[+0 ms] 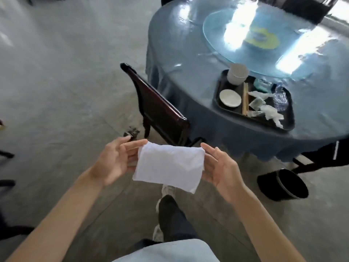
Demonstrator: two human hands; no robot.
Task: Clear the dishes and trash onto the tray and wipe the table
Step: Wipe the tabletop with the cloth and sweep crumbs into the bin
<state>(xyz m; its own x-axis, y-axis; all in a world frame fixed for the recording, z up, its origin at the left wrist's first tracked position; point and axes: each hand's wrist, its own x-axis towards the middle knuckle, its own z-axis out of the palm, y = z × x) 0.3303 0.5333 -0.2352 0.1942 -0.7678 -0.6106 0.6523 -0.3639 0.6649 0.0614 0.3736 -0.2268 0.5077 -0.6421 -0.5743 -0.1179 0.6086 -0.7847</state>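
The left grip (115, 161) and the right grip (221, 167) hold a white cloth (169, 165) stretched flat between them, above the floor and away from the surface. Each grip has its fingers only partly curled, palm turned inward, pinching an upper corner of the cloth — the left at the top-left corner, the right at the top-right. The lower edge of the cloth hangs free, sagging toward the right grip's wrist.

Beyond the grips and well apart from them, off to the far right, stands the round surface (188, 59) under a blue covering, with a glass turntable (217, 40) on its far part. On the near edge of that surface sits a black tray (290, 118). In the tray, on the side nearer the left grip, lies a small white plate (230, 97); behind it stands a stack of white bowls (237, 73). Chopsticks (245, 100) lie along the middle of the tray, and on the side past the right grip are crumpled wrappers (268, 110) and a clear plastic bottle (280, 98).

Just beyond the grips, between them and the surface, is the back of a dark wooden chair (160, 108). To the right of the right grip a black bin (283, 184) lies tilted on the floor.
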